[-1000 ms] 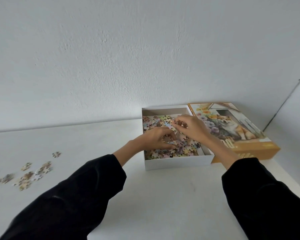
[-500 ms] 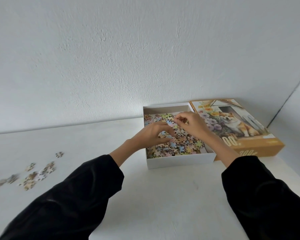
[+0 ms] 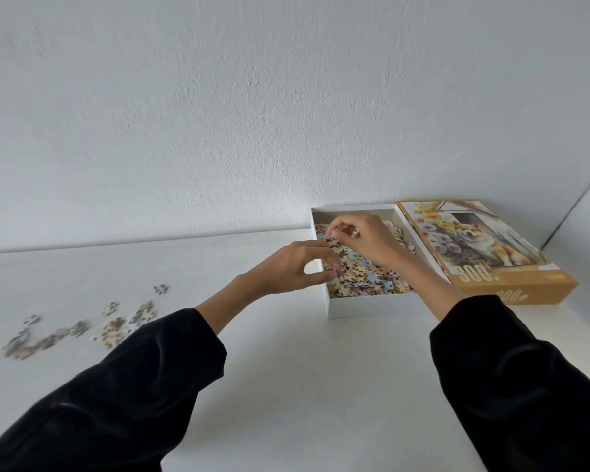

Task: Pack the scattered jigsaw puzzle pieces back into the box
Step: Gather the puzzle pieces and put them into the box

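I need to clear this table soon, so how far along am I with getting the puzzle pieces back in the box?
Done: a pile of pieces fills the white box base. In hand: your right hand pinches a piece over it; your left hand is curled at the box's left wall, contents unclear. Left: loose pieces on the table at left, and the corgi lid still off.

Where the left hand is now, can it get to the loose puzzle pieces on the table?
Probably yes. The left hand hovers at the left wall of the white box, and the loose puzzle pieces lie farther left on the table, with nothing between them. It only needs to swing over.
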The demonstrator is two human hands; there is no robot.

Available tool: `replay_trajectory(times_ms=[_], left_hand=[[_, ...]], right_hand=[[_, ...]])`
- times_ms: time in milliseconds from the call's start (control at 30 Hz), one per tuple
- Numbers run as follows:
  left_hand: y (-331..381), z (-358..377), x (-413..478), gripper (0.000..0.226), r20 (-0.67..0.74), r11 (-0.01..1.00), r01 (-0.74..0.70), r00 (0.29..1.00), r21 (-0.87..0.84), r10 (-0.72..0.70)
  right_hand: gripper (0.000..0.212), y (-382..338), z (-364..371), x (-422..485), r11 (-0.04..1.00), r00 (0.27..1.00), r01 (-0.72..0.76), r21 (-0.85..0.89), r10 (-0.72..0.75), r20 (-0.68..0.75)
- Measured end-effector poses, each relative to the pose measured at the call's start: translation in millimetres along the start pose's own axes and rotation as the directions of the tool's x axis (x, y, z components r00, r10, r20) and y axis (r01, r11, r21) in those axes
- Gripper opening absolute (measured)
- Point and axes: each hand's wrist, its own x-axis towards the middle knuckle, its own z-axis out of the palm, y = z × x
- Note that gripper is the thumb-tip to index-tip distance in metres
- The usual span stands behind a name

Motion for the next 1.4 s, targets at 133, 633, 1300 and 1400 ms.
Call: replay_trajectory(times_ms=[133, 633, 1300, 1400], left_hand=[[-10, -21, -46, 0.017, -0.011, 0.999, 0.039, 0.999, 0.026, -0.038], [-77, -105, -278, 0.031, -0.183, 0.925, 0.344, 0.931, 0.161, -0.314], [-138, -103, -359, 0.119, -0.128, 0.637, 0.733, 0.674, 0.24, -0.728], [-143, -102, -349, 0.111, -0.107, 0.726, 0.651, 0.756, 0.223, -0.645]], right_hand=[[0.009, -38, 26, 4, 0.999, 0.999, 0.024, 0.022, -0.025, 0.029], [0.029, -196, 187, 29, 0.985, 0.945, 0.131, 0.115, -0.16, 0.286], [0.118, -221, 273, 23, 0.964, 0.849, 0.159, -0.215, -0.023, 0.529], [0.109, -236, 278, 22, 0.961, 0.835, 0.232, -0.153, -0.117, 0.537]])
